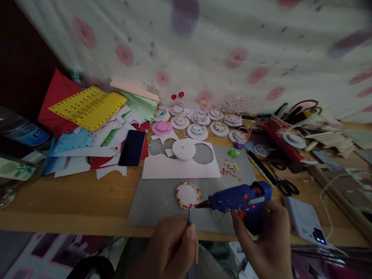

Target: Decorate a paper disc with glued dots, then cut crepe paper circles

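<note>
My right hand is wrapped round a blue hot glue gun, its dark nozzle pointing left at the lower rim of a white paper disc. Red and yellow bits ring the edge of that disc, which lies on a grey mat. A thin bluish tool is pinched in my left hand, its tip up at the disc's lower rim beside the nozzle; its exact kind is unclear. Loose red and yellow bits are scattered on the mat. Behind the disc lies a white sheet with cut-out holes and a round white piece on it.
Several decorated paper discs stand at the back. On the left lie a dark phone and heaped paper scraps. Scissors, a pen and a pale phone with a cable sit on the right.
</note>
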`<control>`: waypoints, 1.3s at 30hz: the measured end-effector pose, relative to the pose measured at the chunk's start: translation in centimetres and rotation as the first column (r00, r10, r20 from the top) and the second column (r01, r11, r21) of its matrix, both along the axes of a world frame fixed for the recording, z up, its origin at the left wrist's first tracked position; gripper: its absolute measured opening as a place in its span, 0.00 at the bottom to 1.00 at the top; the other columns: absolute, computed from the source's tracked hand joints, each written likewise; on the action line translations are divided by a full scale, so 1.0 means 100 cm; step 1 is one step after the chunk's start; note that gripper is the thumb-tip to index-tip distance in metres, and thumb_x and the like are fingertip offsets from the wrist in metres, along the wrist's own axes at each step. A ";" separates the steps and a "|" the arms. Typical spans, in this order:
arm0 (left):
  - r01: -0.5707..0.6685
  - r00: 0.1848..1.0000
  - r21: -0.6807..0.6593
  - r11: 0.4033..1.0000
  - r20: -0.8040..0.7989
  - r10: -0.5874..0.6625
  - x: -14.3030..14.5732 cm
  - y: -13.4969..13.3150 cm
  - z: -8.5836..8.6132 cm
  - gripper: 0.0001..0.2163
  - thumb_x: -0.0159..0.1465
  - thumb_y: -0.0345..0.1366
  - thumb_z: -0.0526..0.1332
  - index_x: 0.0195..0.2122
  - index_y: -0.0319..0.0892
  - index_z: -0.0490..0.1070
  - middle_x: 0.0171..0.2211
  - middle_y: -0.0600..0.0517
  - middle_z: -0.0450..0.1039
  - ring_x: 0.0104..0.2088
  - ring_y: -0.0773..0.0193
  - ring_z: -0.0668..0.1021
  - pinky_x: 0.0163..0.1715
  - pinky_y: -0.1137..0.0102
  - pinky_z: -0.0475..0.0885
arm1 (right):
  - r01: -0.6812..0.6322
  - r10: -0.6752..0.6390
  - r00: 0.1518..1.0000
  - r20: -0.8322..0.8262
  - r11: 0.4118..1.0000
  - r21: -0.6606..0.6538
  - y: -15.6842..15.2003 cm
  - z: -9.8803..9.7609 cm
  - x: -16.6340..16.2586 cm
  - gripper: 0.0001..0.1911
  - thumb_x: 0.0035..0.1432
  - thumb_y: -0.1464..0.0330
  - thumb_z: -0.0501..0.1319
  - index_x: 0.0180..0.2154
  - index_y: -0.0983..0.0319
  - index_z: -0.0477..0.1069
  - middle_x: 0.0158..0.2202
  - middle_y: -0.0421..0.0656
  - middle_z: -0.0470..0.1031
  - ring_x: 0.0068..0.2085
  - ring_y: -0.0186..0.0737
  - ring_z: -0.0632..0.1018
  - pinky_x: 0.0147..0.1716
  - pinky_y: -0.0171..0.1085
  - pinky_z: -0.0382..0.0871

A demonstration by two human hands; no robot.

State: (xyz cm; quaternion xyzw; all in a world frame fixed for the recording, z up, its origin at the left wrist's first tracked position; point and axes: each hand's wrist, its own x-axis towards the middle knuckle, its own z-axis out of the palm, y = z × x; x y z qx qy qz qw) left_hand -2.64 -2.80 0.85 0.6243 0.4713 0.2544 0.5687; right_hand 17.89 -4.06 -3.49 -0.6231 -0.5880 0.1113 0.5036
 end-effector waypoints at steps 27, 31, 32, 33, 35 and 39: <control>0.004 1.000 0.019 1.000 0.029 -0.004 -0.001 -0.002 -0.003 0.24 0.71 0.50 0.41 0.22 0.44 0.60 0.21 0.54 0.61 0.25 0.67 0.67 0.29 0.71 0.62 | 0.056 -0.057 0.998 -0.031 0.998 -0.035 -0.001 0.001 -0.002 0.21 0.52 0.69 0.68 0.46 0.57 0.63 0.32 0.39 0.70 0.26 0.32 0.72 0.20 0.29 0.66; -0.026 0.999 -0.013 1.000 0.034 0.026 -0.001 -0.003 -0.002 0.23 0.71 0.50 0.43 0.22 0.44 0.60 0.22 0.54 0.62 0.25 0.66 0.67 0.28 0.71 0.62 | 0.026 -0.026 1.000 -0.002 1.000 -0.017 0.000 0.002 -0.003 0.21 0.53 0.69 0.67 0.47 0.58 0.62 0.31 0.38 0.69 0.23 0.31 0.70 0.17 0.27 0.64; -0.030 0.999 -0.021 0.999 0.040 0.031 -0.001 -0.002 -0.002 0.23 0.70 0.51 0.43 0.22 0.44 0.60 0.22 0.54 0.61 0.25 0.66 0.66 0.28 0.71 0.62 | 0.023 -0.023 1.000 -0.002 1.000 -0.022 0.000 0.003 -0.003 0.21 0.53 0.69 0.67 0.47 0.58 0.62 0.31 0.38 0.69 0.23 0.31 0.70 0.17 0.28 0.65; -0.028 0.998 -0.020 0.999 0.050 0.029 0.000 -0.002 -0.001 0.24 0.70 0.52 0.43 0.22 0.44 0.60 0.21 0.54 0.61 0.24 0.66 0.66 0.28 0.71 0.62 | 0.027 -0.027 1.000 -0.004 0.999 -0.025 0.000 0.003 -0.003 0.21 0.53 0.69 0.67 0.47 0.58 0.62 0.31 0.39 0.70 0.23 0.31 0.71 0.17 0.28 0.65; -0.018 0.998 -0.010 1.000 0.055 0.018 0.000 -0.002 0.001 0.25 0.70 0.53 0.42 0.22 0.44 0.60 0.21 0.54 0.61 0.25 0.66 0.66 0.29 0.71 0.62 | 0.042 -0.042 0.999 -0.004 0.999 -0.028 0.000 0.003 -0.004 0.21 0.53 0.69 0.67 0.47 0.58 0.62 0.32 0.39 0.70 0.23 0.31 0.71 0.18 0.28 0.66; -0.002 1.000 -0.008 1.000 0.029 0.002 -0.001 -0.001 0.002 0.25 0.70 0.53 0.41 0.22 0.44 0.59 0.22 0.54 0.61 0.25 0.66 0.66 0.30 0.70 0.61 | 0.043 -0.043 0.999 0.010 0.999 -0.015 0.001 0.003 -0.004 0.21 0.53 0.68 0.67 0.46 0.58 0.62 0.31 0.39 0.70 0.23 0.31 0.70 0.17 0.28 0.65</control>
